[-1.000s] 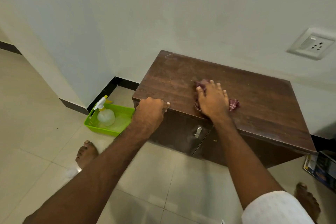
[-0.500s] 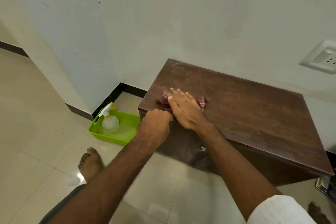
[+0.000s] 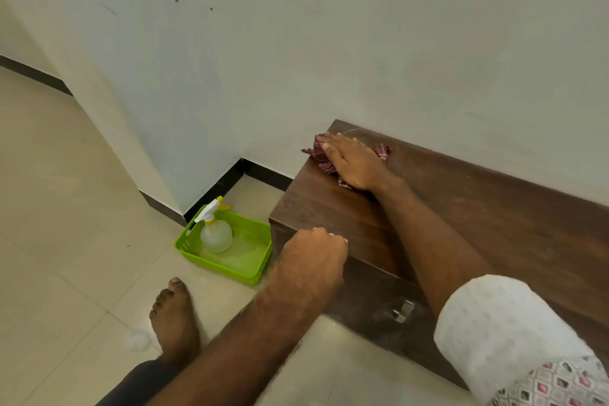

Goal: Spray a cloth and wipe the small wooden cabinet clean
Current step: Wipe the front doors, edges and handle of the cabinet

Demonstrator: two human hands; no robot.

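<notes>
The small dark wooden cabinet (image 3: 478, 224) stands against the wall. My right hand (image 3: 352, 161) lies flat on a dark red checked cloth (image 3: 324, 163), pressing it onto the cabinet top at the far left corner; part of the cloth hangs over the left edge. My left hand (image 3: 313, 257) is curled over the front left edge of the cabinet top, gripping it. A clear spray bottle (image 3: 215, 230) with a white and yellow trigger stands in a green basket (image 3: 244, 268) on the floor, left of the cabinet.
A metal handle (image 3: 402, 310) shows on the cabinet front. My bare left foot (image 3: 173, 316) rests on the tiled floor near the basket. A white wall runs behind the cabinet, with a black skirting (image 3: 224, 188) in the corner.
My right hand has slid the cloth from the middle of the top leftward and back to the far left corner. My left hand stays on the front edge. The view has shifted left.
</notes>
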